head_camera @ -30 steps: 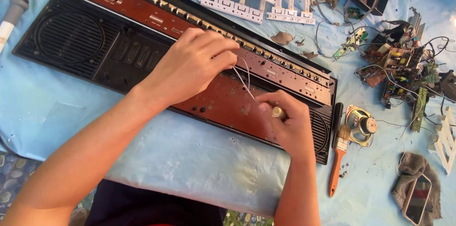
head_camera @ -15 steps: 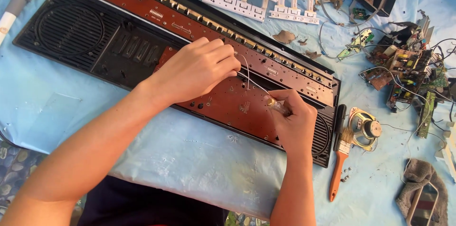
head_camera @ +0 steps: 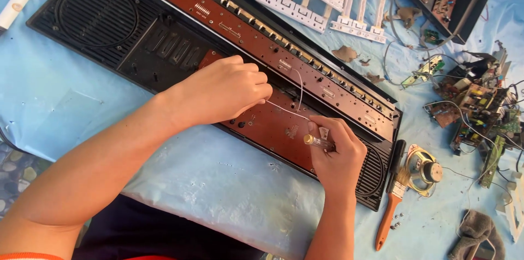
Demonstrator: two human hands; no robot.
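Since half a second ago our right hand (head_camera: 339, 153) has slid down toward six o'clock, tool and all, while our left hand (head_camera: 221, 92) has barely shifted. Left is closed in a narrow pinch on the thin white wire (head_camera: 299, 86), which loops up to the brown circuit board (head_camera: 256, 47) inside the long black keyboard case (head_camera: 98, 17); right is wrapped around a small clear-handled screwdriver (head_camera: 316, 141), its tip hidden under the fingers. To do this well, we judge the wire should be held taut but not tugged — its joint on the board looks slight — and the tool kept steady on its spot. Room is tight at three o'clock, where a paintbrush (head_camera: 390, 208) and a loose speaker (head_camera: 423, 170) lie just beside the case's end; at seven o'clock the blue sheet on the bench (head_camera: 218, 183) lies open, with the bench edge near our body.
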